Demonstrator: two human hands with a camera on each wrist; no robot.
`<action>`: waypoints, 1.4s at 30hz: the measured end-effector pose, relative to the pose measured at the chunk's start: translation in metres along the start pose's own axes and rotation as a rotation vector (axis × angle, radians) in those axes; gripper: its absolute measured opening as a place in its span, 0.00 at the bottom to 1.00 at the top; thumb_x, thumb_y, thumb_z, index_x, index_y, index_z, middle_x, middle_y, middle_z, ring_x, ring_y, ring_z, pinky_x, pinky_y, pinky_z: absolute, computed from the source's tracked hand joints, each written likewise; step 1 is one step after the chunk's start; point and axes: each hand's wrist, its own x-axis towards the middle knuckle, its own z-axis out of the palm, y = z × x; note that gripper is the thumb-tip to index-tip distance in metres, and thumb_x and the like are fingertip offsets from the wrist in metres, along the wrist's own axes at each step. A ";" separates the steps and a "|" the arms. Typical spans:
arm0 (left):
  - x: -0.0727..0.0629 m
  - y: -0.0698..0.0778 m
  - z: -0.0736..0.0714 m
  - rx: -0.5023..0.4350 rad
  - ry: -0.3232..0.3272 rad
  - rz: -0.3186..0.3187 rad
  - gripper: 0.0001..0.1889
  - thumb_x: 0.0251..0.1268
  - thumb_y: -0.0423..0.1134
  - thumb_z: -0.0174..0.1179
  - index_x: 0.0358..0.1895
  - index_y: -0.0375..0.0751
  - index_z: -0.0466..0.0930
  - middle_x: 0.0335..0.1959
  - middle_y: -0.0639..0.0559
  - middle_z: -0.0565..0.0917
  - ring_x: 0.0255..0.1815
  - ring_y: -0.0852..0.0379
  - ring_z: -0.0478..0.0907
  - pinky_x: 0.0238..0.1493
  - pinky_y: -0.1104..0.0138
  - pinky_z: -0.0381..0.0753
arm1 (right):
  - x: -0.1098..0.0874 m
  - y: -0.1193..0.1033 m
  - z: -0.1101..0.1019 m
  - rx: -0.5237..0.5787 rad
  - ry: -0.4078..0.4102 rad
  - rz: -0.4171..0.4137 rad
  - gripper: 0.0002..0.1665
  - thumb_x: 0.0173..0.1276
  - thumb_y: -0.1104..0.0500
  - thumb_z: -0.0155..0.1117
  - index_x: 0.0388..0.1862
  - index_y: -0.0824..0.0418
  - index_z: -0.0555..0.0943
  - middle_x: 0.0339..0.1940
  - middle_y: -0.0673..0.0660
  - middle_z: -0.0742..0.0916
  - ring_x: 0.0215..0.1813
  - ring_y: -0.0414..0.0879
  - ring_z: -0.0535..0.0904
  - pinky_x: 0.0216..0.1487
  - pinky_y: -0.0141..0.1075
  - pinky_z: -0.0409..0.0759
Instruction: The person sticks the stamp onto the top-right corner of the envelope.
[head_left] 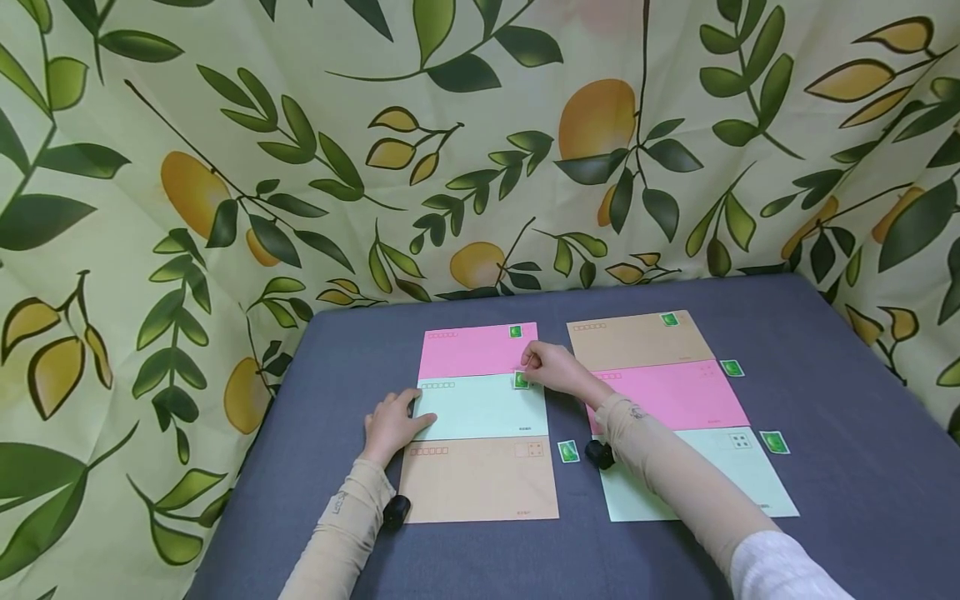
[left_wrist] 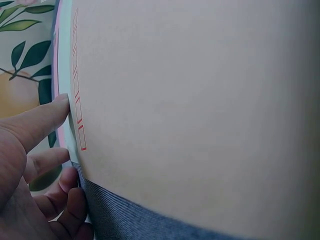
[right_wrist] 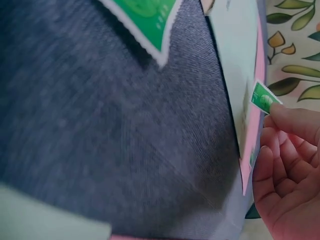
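In the head view, my right hand (head_left: 558, 369) pinches a small green postage stamp (head_left: 521, 381) over the top right corner of the mint envelope (head_left: 480, 412) in the left column. The right wrist view shows the stamp (right_wrist: 263, 96) held at its edge by thumb and finger, tilted. My left hand (head_left: 392, 423) rests at that envelope's left edge, its thumb (head_left: 424, 422) lying on the paper. Above lies a pink envelope (head_left: 472, 354) bearing a stamp (head_left: 515, 332); below lies a tan envelope (head_left: 480, 483) with a printed stamp box.
In the right column lie a tan envelope (head_left: 637, 339) with a stamp (head_left: 669, 319), a pink envelope (head_left: 675, 396) and a mint envelope (head_left: 705, 479), partly under my right forearm. Loose stamps lie beside them, including one stamp (head_left: 568, 452) between the columns. Patterned cloth hangs behind the table (head_left: 360, 350).
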 end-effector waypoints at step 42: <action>0.000 0.000 0.001 -0.009 0.003 -0.016 0.29 0.54 0.50 0.65 0.59 0.42 0.74 0.31 0.45 0.75 0.33 0.49 0.70 0.38 0.52 0.62 | 0.008 -0.007 0.019 -0.326 -0.025 -0.064 0.03 0.60 0.65 0.61 0.29 0.61 0.82 0.26 0.53 0.80 0.29 0.43 0.71 0.31 0.30 0.69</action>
